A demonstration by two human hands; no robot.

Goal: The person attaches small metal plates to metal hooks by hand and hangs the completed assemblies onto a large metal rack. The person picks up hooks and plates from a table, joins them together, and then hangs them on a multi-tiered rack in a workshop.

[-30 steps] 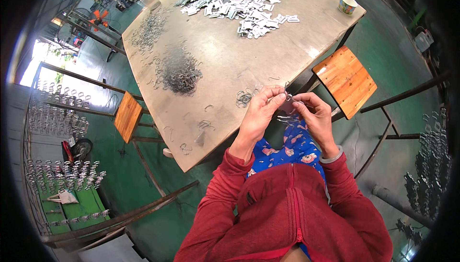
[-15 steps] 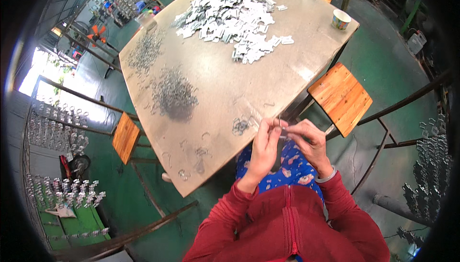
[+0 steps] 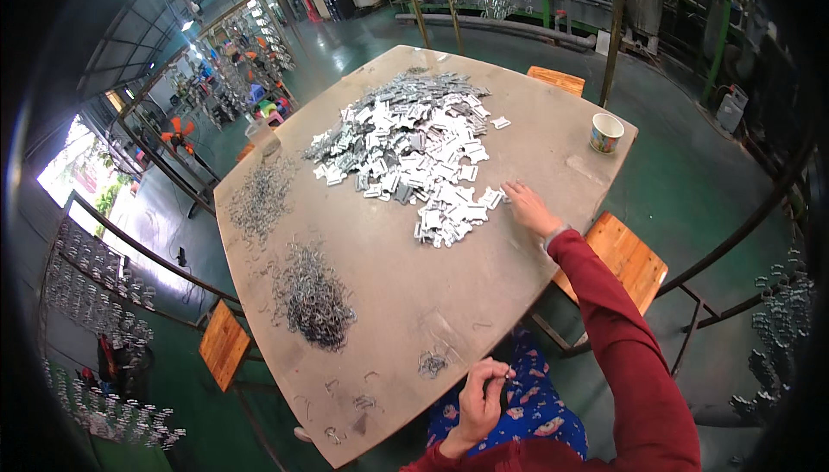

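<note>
My right hand [image 3: 528,209] reaches out over the table, fingers stretched, at the right edge of a heap of flat silver metal plates [image 3: 414,148]. Its fingertips are close to a plate at the heap's edge; whether they touch it I cannot tell. Above my lap, by the table's near edge, my left hand [image 3: 482,399] is closed in a pinch. A small shiny bit shows at its fingertips, too small to name. Near that hand, a little cluster of wire rings [image 3: 432,363] lies on the table beside a clear plastic piece [image 3: 445,334].
A dense pile of bent wire hooks [image 3: 315,299] and a looser one [image 3: 261,200] cover the table's left side. A paper cup [image 3: 607,133] stands at the far right corner. Wooden stools [image 3: 622,256] flank the table [image 3: 535,273]; metal rails and racks of hanging parts surround it.
My right hand has left my left hand and stretched forward to the plate heap. My left hand stays pinched near the table edge. The view has tilted up, showing more of the workshop.
</note>
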